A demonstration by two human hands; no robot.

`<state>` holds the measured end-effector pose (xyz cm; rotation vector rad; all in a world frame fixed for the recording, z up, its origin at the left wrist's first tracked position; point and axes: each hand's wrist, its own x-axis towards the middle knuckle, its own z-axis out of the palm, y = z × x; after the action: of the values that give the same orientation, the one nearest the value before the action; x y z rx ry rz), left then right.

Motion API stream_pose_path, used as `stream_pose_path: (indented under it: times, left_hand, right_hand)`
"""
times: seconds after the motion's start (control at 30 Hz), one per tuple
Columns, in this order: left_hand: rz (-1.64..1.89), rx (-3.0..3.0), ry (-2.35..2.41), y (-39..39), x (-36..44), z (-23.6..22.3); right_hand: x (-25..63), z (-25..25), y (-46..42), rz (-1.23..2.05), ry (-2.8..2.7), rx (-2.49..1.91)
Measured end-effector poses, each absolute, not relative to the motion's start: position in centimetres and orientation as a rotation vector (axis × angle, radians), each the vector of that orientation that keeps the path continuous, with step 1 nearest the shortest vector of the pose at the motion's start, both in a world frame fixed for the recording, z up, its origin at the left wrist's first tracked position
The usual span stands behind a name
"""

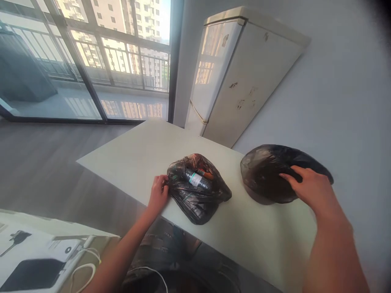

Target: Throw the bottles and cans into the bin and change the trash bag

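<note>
A filled black rubbish bag (197,189) lies on the white table (143,154), with a plastic bottle (198,179) and an orange item showing through it. My left hand (158,193) is closed, pinching the bag's left edge. To the right, a second dark bag (269,173) sits puffed up on the table. My right hand (308,185) rests on that bag's right side with its fingers stretched out over the plastic.
A white fridge (241,73) stands against the wall behind the table. Sliding glass doors (91,61) give onto a balcony at the back left. At bottom left lies a white surface (36,260) with a black pad, a small device and a white cable.
</note>
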<state>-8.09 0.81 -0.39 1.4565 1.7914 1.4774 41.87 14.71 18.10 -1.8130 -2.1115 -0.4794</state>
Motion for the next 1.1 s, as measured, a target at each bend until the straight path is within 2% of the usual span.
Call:
stream_pose_path:
  times: [0.17, 0.3, 0.33, 0.43, 0.5, 0.6, 0.73, 0.9, 1.03, 1.1]
  left_hand:
    - [1.449, 1.483, 1.826, 0.9, -8.1, -0.3]
    - [1.441, 1.497, 1.819, 1.0, -8.1, -0.4]
    - [1.436, 1.495, 1.819, 1.0, -8.2, -0.5]
    - [1.444, 1.478, 1.834, 1.1, -8.3, -0.9]
    - [1.456, 1.471, 1.851, 1.1, -8.3, -1.0]
    - [1.445, 1.492, 1.858, 1.0, -8.3, -1.1]
    - [1.446, 1.518, 1.841, 1.0, -8.1, -1.3]
    - [1.454, 1.489, 1.812, 0.8, -8.2, -1.0]
    - [1.591, 1.558, 1.91, -1.2, -7.1, 1.5]
    - [1.667, 1.581, 1.884, -2.8, -5.9, 3.5]
  right_hand:
    - [42.3, 19.0, 13.3, -0.383, -1.987, -1.811]
    - [34.4, 19.5, 7.9, -0.549, -1.678, -1.512]
    - [31.4, 19.0, 6.7, -0.436, -1.631, -1.412]
    - [22.0, 16.0, 5.1, 0.107, -2.074, -1.198]
    - [16.7, 13.3, 6.1, 0.323, -2.274, -1.323]
    - [12.3, 10.0, 8.8, 0.47, -2.486, -1.633]
    - [12.8, 9.6, 9.8, 0.522, -2.517, -1.714]
    - [18.2, 14.8, 6.4, 0.503, -2.276, -1.63]
    - [19.5, 17.1, 2.8, 0.301, -1.955, -1.457]
    - [18.1, 16.6, 1.2, 0.441, -1.882, -1.391]
